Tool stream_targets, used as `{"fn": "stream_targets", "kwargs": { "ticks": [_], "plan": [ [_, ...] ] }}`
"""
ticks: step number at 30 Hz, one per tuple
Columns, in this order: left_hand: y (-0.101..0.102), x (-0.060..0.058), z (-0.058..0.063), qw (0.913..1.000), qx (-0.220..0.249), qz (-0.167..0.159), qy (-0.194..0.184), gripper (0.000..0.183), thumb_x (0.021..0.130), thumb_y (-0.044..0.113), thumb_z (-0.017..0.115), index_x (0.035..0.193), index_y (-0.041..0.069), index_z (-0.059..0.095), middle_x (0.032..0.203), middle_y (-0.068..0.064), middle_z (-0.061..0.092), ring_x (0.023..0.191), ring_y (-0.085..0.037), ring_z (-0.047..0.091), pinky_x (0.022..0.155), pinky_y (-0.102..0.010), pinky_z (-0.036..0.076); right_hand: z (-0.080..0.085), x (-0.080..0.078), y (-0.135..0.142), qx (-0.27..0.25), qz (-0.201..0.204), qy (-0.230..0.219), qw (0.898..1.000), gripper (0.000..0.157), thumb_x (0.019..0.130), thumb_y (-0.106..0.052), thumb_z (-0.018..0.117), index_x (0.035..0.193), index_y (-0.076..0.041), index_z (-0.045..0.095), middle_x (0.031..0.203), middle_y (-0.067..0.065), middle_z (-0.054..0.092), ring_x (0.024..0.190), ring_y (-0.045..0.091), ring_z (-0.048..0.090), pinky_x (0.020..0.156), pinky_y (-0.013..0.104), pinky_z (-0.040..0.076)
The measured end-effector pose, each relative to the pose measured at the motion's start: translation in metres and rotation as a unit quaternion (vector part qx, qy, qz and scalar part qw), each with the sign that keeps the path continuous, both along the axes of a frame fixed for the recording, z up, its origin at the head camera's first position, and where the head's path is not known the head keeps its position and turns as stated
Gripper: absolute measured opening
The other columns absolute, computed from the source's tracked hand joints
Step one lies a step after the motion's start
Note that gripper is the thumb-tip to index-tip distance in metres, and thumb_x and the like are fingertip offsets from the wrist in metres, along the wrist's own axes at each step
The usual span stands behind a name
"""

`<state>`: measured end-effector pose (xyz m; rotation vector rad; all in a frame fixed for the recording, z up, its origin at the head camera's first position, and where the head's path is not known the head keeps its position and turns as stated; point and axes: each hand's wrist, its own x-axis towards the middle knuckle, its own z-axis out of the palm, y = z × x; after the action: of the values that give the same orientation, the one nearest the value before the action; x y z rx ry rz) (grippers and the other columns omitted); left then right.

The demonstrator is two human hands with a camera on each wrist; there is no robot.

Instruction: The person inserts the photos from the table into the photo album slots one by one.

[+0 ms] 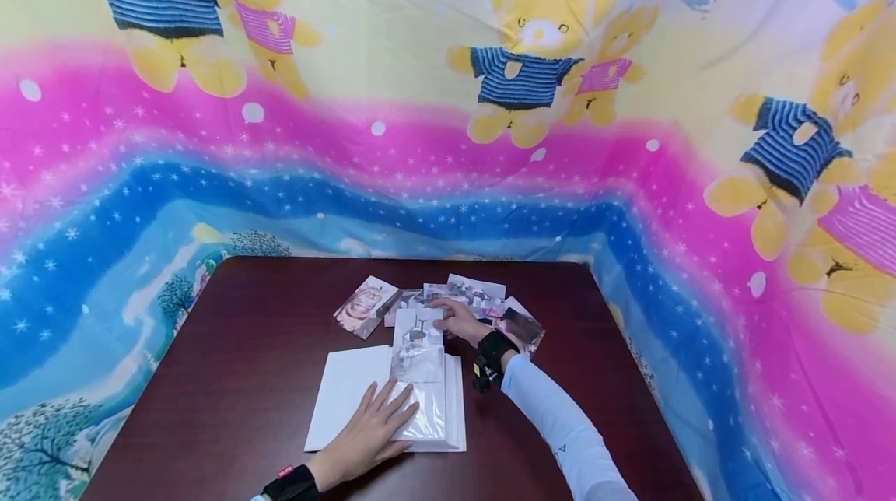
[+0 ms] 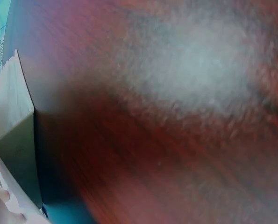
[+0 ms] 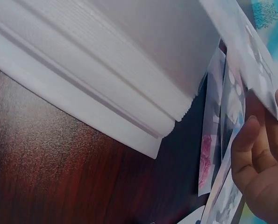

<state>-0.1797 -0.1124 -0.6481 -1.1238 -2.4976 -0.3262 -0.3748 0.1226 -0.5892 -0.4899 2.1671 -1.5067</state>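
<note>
An opened photo album lies on the table, its white left side flat and a thick stack of pages on the right. My left hand rests with fingers spread across the lower part of the album, fingertips on a glossy clear sleeve. With my right hand I grip a photo by its right edge. Its lower part overlaps the top of the sleeve, and its upper part sticks out beyond the album. In the right wrist view, the thumb and fingers are at the photo's edge.
Several loose photos fan out behind the album, among them a tilted one at left and a dark one at right, partly behind my right hand. The brown table meets a patterned cloth at the back and sides.
</note>
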Motion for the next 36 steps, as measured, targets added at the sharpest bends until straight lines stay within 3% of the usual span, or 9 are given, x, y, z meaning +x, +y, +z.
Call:
{"fn": "stream_targets", "kwargs": {
  "ticks": [4,9,19,23,31,36],
  "plan": [
    [0.002,0.0,-0.003,1.0,0.003,0.004,0.008,0.061,0.09,0.045,0.069,0.138,0.009,0.057,0.148,-0.019,0.045,0.134,-0.048,0.039,0.102,-0.067,0.033,0.001,0.002,0.002,0.009,0.002,-0.004,1.0,0.044,0.1,-0.003,0.054,0.142,0.004,0.045,0.088,0.018,0.056,0.081,0.029,0.056,0.072,0.046,0.052],
    [0.002,0.0,-0.005,0.9996,0.011,0.007,0.023,0.063,0.089,0.044,0.07,0.137,0.007,0.058,0.147,-0.018,0.046,0.133,-0.048,0.04,0.101,-0.068,0.034,0.004,0.007,0.004,0.021,0.02,-0.02,0.999,0.042,0.101,-0.005,0.053,0.141,0.005,0.046,0.111,0.026,0.059,0.092,0.032,0.06,0.076,0.048,0.054],
    [0.003,0.002,-0.007,0.9998,0.016,0.012,0.007,0.062,0.091,0.043,0.068,0.139,0.006,0.056,0.149,-0.019,0.045,0.135,-0.048,0.038,0.103,-0.068,0.03,0.002,0.014,0.004,-0.004,0.034,-0.055,0.998,0.044,0.098,-0.002,0.058,0.141,0.005,0.047,0.085,0.005,0.05,0.071,0.02,0.052,0.064,0.042,0.05],
    [0.003,0.003,-0.006,0.9997,0.017,0.013,0.01,0.063,0.09,0.043,0.069,0.139,0.006,0.057,0.148,-0.019,0.046,0.135,-0.048,0.039,0.103,-0.068,0.031,-0.003,0.015,0.006,-0.008,0.054,-0.056,0.997,0.045,0.098,-0.004,0.057,0.141,0.004,0.047,0.08,0.004,0.049,0.067,0.018,0.048,0.061,0.04,0.044],
    [0.003,0.003,-0.006,0.9996,0.025,0.011,-0.001,0.061,0.092,0.044,0.066,0.14,0.007,0.056,0.148,-0.019,0.045,0.134,-0.048,0.039,0.103,-0.067,0.031,-0.015,0.015,0.014,-0.057,0.117,-0.027,0.991,0.039,0.1,-0.013,0.055,0.137,-0.001,0.054,0.077,0.006,0.055,0.063,0.015,0.052,0.059,0.032,0.05],
    [0.003,0.003,-0.007,0.9996,0.024,0.013,0.0,0.061,0.093,0.044,0.065,0.14,0.006,0.056,0.148,-0.019,0.046,0.134,-0.048,0.04,0.102,-0.067,0.032,-0.01,0.022,0.012,-0.046,0.109,-0.06,0.991,0.039,0.102,-0.005,0.049,0.141,0.002,0.048,0.076,0.004,0.05,0.062,0.018,0.046,0.061,0.035,0.042]
  ]
}}
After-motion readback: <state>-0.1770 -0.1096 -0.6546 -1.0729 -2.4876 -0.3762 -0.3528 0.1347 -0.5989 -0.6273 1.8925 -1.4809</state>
